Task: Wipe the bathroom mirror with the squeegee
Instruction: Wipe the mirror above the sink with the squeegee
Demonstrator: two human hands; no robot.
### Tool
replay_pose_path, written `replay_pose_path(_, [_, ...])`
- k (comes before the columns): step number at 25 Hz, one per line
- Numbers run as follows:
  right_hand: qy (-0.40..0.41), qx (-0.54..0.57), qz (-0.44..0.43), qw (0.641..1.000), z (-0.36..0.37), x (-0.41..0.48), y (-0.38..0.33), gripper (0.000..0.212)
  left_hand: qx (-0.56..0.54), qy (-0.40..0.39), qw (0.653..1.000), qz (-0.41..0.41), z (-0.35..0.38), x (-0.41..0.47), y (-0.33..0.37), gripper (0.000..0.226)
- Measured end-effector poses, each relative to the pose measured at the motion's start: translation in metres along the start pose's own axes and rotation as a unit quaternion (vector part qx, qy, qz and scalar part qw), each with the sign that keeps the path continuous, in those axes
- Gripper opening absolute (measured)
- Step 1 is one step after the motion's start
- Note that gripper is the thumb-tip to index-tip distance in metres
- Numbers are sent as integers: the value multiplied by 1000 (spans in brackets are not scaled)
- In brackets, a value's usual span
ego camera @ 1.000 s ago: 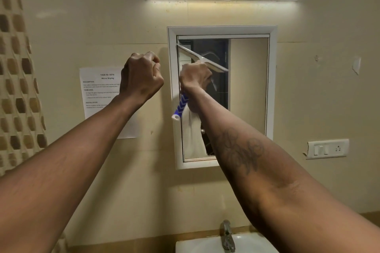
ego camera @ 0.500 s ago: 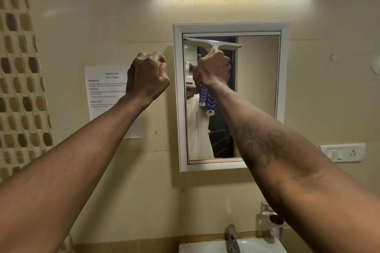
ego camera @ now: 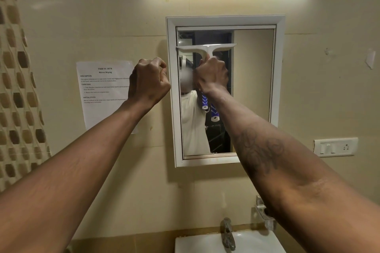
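Right grip (ego camera: 211,76) was closed around the handle of the squeegee (ego camera: 205,48). Half a second before, its blade lay at the top edge of the mirror (ego camera: 254,88); now it sat level and a little lower on the left half of the glass, so a downward stroke seemed begun. Left grip (ego camera: 149,82), a curled fist, held nothing.

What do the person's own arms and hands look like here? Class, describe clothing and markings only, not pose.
Both arms are bare to the frame's edge, with no sleeves in view. The left hand and right hand wear no gloves, and no watch or bracelet shows at either wrist. The right forearm carries a dark line tattoo; the left forearm shows no marking.
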State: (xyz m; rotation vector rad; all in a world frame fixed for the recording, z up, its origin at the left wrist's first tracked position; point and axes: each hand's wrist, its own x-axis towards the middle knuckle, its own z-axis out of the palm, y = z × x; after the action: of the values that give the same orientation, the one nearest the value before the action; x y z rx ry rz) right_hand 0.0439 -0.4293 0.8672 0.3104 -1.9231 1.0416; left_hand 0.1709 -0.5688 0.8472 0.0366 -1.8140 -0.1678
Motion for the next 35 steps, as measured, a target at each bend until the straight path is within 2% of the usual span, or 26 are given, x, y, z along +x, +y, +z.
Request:
replay_pose_path(6, [-46, 13, -4, 999, -1, -33, 22, 30, 4, -11, 1000, -6, 1, -12, -2, 20])
replay_pose_path(17, [-107, -2, 27, 994, -2, -103, 63, 51, -2, -42, 999, -19, 4, -38, 2, 21])
replay_pose_path(22, [-145, -11, 57, 988, -1, -139, 82, 47, -9, -60, 998, -29, 3, -54, 1, 19])
replay_pose_path(26, [-157, -34, 74, 984, 4, -172, 96, 34, 0, -74, 997, -33, 1, -67, -2, 20])
replay_pose_path(35, [-201, -66, 113, 971, 9, -232, 124, 27, -9, -109, 992, -57, 2, -103, -1, 18])
